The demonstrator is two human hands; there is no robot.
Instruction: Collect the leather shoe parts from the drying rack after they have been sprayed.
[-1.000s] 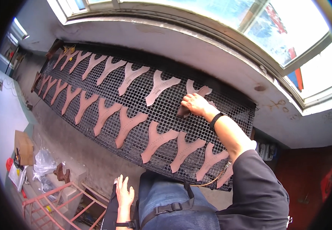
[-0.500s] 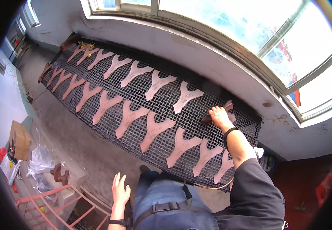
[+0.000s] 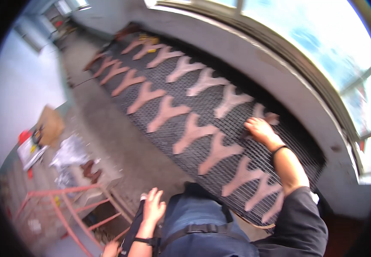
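Note:
My right hand [image 3: 260, 129] reaches over the black mesh rack [image 3: 309, 156], its fingers closed on dark brown, folded-looking Y-shaped leather-like pieces [image 3: 273, 118]. How many it holds is hidden. Just beyond the hand, and partly behind it, lies the last pinkish Y-shaped piece [image 3: 259, 109] of the far row. A near row of similar pieces [image 3: 219, 152] runs along the rack's front side. Low beside my body hangs my left hand [image 3: 153, 206], fingers apart and holding nothing. The picture is blurred by motion.
Yellow items [image 3: 151, 40] lie at the rack's far left end. Windows and a wall [image 3: 275, 55] border its back. On the left stand a pinkish metal railing [image 3: 65, 192], a cardboard box [image 3: 50, 126] and plastic bags [image 3: 71, 152]. Another hand [image 3: 111, 248], apparently someone else's, shows at the bottom left.
The view has turned, shifting the rack rightward in the picture. Along the rack, my right hand has moved left to the far row's last piece. Another hand has appeared at the bottom left.

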